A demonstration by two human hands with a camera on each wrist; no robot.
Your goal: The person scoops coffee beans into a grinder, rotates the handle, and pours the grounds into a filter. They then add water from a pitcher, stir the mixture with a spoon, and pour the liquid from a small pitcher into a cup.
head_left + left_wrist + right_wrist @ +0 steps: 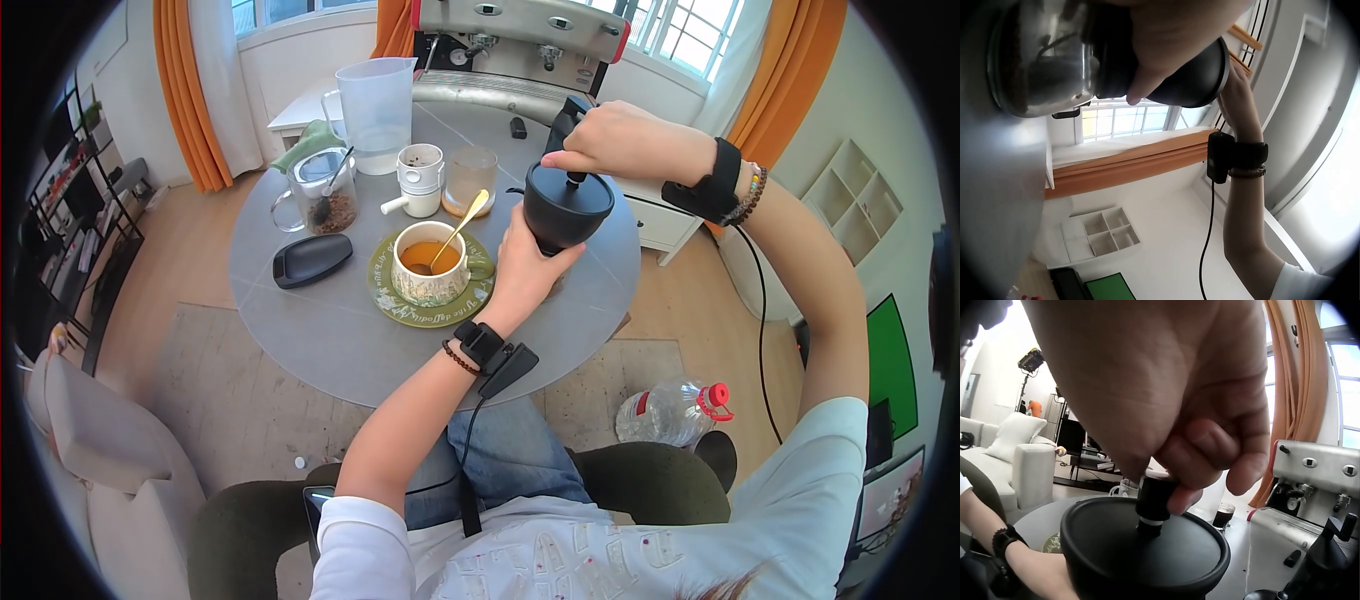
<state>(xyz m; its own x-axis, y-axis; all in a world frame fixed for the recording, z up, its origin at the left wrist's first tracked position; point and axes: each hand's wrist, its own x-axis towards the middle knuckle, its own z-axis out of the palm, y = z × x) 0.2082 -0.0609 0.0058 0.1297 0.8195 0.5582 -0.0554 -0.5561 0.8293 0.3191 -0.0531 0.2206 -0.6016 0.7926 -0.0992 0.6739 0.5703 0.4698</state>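
A black grinder [566, 212] with a wide bowl-shaped top is held over the table's right half. My left hand [525, 262] grips it below the bowl, fingers partly hidden behind it. In the left wrist view, a clear glass jar [1041, 72] with dark contents lies beneath the left hand [1175, 34]. My right hand [635, 142] is over the lid. Up close, the right hand [1166, 394] has its fingers curled round the black knob [1155, 500] at the middle of the flat lid [1110, 544].
Left of the grinder are a cup of amber liquid [428, 285] with a gold spoon, on a green saucer [385, 290], a white dripper [420, 180], a glass [468, 180], a clear pitcher [375, 115], a jar [325, 190] and a black scoop-like object [312, 261]. An espresso machine [515, 50] stands behind.
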